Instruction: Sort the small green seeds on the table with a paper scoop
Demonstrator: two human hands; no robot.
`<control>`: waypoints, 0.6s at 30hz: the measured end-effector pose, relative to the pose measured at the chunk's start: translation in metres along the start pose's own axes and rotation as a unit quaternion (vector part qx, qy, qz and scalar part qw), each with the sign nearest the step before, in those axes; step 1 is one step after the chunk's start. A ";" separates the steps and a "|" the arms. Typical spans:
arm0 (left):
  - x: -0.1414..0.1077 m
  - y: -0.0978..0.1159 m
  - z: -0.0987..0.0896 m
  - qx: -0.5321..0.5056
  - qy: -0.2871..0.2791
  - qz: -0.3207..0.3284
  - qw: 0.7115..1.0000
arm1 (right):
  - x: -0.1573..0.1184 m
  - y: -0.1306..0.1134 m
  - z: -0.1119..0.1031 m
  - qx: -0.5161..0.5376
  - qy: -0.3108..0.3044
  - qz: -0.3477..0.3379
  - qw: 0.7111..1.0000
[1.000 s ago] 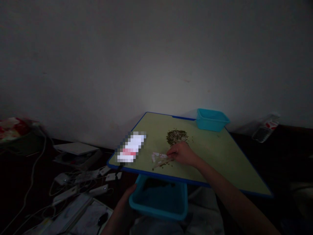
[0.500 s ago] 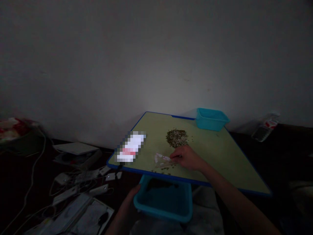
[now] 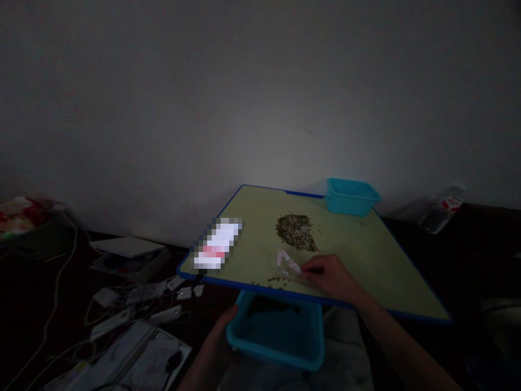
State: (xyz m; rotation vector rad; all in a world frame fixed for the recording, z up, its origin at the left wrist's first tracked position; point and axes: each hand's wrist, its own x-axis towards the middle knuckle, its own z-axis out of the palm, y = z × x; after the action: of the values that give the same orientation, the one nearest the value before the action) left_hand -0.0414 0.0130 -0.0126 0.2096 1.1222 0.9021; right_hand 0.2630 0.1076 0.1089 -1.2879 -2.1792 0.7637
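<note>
Clear plastic piece [image 3: 288, 263] with white-pink print is pinched at its right end between thumb and fingers of the right hand [image 3: 330, 276]. It is held over the tabletop [image 3: 391, 279], extending left from the fingertips; whether its underside touches the surface cannot be told. Main grain pile [image 3: 296, 229], green-brown with pale bits, is spread just beyond the fingers and a little left, with its near tail close to them. Small scatter of grains [image 3: 278, 280] is left near the tabletop edge, to the left of and nearer than the fingers.

Near bin [image 3: 277, 354], blue, is gripped at its left side by the left hand [image 3: 220, 339]; thumb is seen at the rim, other fingers are hidden. It is held below the tabletop's near edge, nearer than and left of the right fingers. Dark patch inside cannot be identified.

Far bin [image 3: 350, 207], also blue, is placed beyond and right of the right fingers, at the far corner. Lit phone [image 3: 217, 244], pixelated, is set well left of them.
</note>
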 end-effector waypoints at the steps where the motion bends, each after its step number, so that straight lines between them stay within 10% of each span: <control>1: 0.001 -0.001 -0.001 0.007 0.000 -0.002 1.000 | -0.001 -0.003 0.001 0.006 -0.005 0.000 1.000; 18: 0.005 0.001 -0.004 -0.016 0.011 0.002 1.000 | -0.003 -0.012 0.006 0.065 -0.042 0.000 0.997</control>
State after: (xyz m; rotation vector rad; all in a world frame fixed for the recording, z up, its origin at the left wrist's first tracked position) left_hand -0.0443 0.0162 -0.0176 0.1762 1.1268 0.9276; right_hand 0.2528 0.0990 0.1122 -1.2090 -2.1554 0.9596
